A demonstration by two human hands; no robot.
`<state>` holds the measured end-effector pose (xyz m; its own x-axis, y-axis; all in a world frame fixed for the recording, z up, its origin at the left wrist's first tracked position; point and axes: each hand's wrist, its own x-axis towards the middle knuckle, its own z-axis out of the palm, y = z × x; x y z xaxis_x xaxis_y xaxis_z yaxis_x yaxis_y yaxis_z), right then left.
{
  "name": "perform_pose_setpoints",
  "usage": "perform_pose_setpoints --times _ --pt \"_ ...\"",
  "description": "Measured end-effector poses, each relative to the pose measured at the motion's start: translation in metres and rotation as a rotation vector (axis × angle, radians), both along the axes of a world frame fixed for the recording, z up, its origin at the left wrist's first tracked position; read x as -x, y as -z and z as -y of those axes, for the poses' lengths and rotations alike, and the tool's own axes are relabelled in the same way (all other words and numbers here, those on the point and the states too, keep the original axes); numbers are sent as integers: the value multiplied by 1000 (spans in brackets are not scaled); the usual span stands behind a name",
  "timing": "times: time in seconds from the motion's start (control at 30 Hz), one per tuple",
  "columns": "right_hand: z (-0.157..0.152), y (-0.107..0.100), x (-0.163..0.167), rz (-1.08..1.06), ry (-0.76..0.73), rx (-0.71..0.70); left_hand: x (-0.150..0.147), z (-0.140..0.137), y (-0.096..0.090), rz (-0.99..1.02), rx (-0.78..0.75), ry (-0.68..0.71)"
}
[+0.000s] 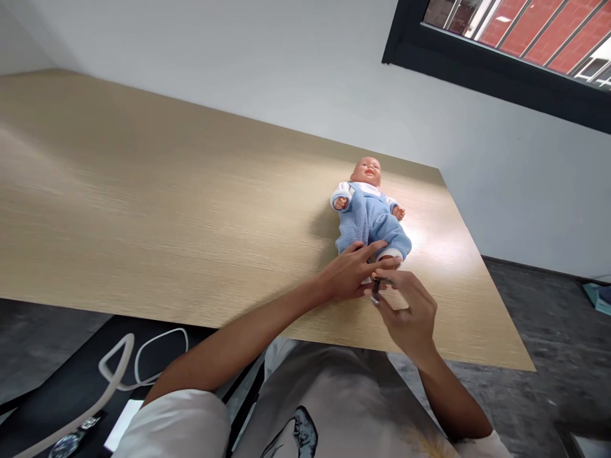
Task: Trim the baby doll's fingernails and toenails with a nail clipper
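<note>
A baby doll (367, 213) in blue overalls with white sleeves lies face up on the table, its feet toward me. My left hand (351, 272) is at the doll's lower leg and foot, fingers bent around the foot, which is partly hidden by them. In my right hand (411, 308), a small shiny metal tool that looks like nail clippers (376, 291) is pinched between thumb and fingers. The clippers are close to the doll's foot and my left fingertips; whether they touch the foot I cannot tell.
The light wood table (167, 210) runs far to the left and ends to the right of the doll. A black chair (62, 375) at lower left bears a white cable (125, 356) and a wristwatch (67, 443). A barred window (525, 38) is at upper right.
</note>
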<state>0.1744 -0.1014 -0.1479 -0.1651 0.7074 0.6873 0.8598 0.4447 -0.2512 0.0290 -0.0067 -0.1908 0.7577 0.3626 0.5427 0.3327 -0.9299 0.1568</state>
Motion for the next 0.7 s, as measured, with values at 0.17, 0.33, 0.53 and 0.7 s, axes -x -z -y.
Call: perform_pose_setpoints --times 0.17,0.33,0.53,0.7 --pt "-12 5 -14 -411 97 340 -1 -1 1 89 -36 14" --pt "-15 3 -16 -504 120 472 -1 0 0 124 -70 13" --pt "-17 -4 -14 -460 78 466 -1 0 2 141 -59 10" --pt "-19 -14 -7 -356 57 489 -2 -2 5 140 -59 16"
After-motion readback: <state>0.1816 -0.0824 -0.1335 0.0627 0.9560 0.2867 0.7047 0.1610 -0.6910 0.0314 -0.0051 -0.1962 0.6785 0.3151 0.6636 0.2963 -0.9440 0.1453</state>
